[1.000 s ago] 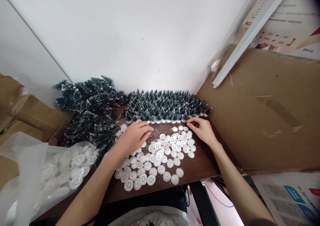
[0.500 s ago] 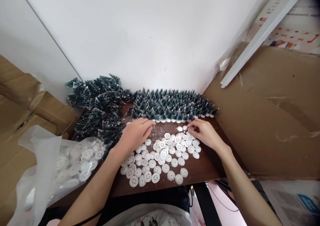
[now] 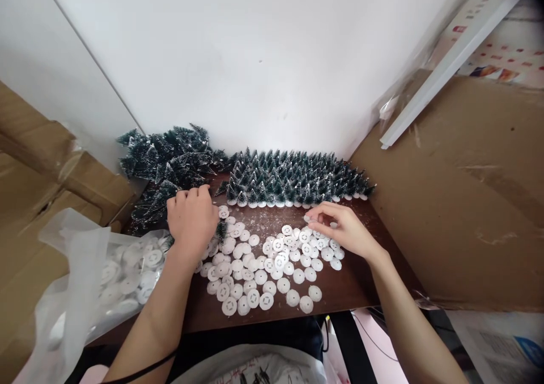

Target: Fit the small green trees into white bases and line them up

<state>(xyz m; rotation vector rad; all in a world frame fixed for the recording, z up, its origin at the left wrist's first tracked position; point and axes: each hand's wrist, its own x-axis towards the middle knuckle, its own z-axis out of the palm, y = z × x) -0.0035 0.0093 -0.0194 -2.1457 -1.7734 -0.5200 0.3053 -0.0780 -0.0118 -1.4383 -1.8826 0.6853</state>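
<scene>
My left hand (image 3: 193, 217) is over the near edge of a heap of loose miniature snow-tipped Christmas trees (image 3: 164, 154). Its fingers curl downward with their tips hidden, so what they grip does not show. A dark green tree end (image 3: 221, 231) pokes out beside the palm. My right hand (image 3: 344, 228) pinches a white round base (image 3: 306, 218) between thumb and fingers, just in front of the standing rows. Those rows of little trees (image 3: 293, 177) stand upright on white bases against the wall. Many loose white discs (image 3: 255, 262) lie spread over the brown tabletop (image 3: 344, 285).
A clear plastic bag (image 3: 127, 271) full of white discs leans at the left. Cardboard boxes flank the table on the left (image 3: 38, 163) and right (image 3: 459, 203). A white wall (image 3: 255, 61) closes off the back. A long white strip (image 3: 450, 67) slants at the upper right.
My left hand has moved left from the front of the tree rows to the loose heap. My right hand has shifted slightly left and now pinches a white base.
</scene>
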